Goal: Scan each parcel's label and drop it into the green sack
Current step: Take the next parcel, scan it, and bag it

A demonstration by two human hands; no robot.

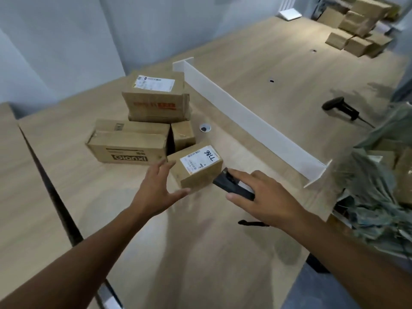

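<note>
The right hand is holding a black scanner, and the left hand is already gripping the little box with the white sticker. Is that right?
Not quite. In the head view the left hand is open beside the little box, not gripping it. The right hand does hold the black scanner.

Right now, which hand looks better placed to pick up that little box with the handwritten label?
The left hand: it is open, empty and spread beside the small parcel. The right hand already grips a black scanner.

Two bare forearms in view, no sleeves, no watch, no gloves. Left hand (159,189) bare, no rings showing. Right hand (265,197) bare too, short plain nails, nothing at the wrist.
</note>
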